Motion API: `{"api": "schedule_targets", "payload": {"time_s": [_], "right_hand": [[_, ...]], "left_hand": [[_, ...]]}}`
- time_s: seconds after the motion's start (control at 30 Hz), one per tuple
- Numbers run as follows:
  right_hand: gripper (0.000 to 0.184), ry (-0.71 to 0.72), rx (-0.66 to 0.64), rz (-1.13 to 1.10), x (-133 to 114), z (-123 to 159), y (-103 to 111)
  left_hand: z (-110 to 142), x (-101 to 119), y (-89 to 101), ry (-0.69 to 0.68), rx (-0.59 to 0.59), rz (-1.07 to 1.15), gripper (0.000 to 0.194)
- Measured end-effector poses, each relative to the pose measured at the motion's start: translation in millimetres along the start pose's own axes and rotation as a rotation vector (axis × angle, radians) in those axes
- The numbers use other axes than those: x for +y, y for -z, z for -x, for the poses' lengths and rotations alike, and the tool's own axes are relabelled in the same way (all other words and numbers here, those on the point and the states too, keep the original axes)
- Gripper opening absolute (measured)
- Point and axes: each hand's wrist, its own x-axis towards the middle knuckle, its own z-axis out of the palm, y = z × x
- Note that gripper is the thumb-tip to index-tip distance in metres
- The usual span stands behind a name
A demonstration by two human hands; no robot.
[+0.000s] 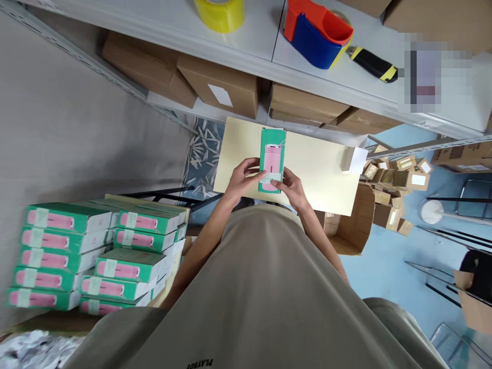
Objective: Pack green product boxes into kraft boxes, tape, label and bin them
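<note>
Between my two hands is a green retail box [272, 136] with a pink bottle-like picture on its front and a pale label low down. My left hand [245, 177] grips its left side, the thumb lying over the front by the label. On the opposite side my right hand [291, 187] closes on the lower right edge, with its thumb on the label too. The box is over a cream tabletop [315, 169]. A small white box [354, 159] rests at the right end of that tabletop.
Stacked green boxes [49, 256] stand to the left. Above the tabletop runs a shelf [253, 46] with yellow tape [221, 14], a red-blue tape dispenser [317, 36] and a utility knife [373, 64]. Small cartons [407, 179] and an open carton [351, 225] lie at right.
</note>
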Motion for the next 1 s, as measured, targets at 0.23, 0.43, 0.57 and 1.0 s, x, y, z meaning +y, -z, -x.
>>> {"api": "schedule_targets", "payload": {"time_s": [0.23,0.43,0.57,1.0], "right_hand": [[0.078,-0.031,-0.092,0.016,-1,-1,8],[0.100,0.016,0.057,0.197,2,-15,5],[0.091,-0.021,-0.002,0.089,7,-21,12],[0.096,0.091,0.060,0.314,-14,3,-13]], "left_hand": [[-8,-15,-3.9,0.066,-0.037,0.123,0.078],[-5,-14,-18.5,-0.027,0.144,-0.121,0.076],[4,-3,-21.2,-0.072,0.055,-0.106,0.062],[-18,-10,-2.4,0.065,0.071,0.093,0.074]]}}
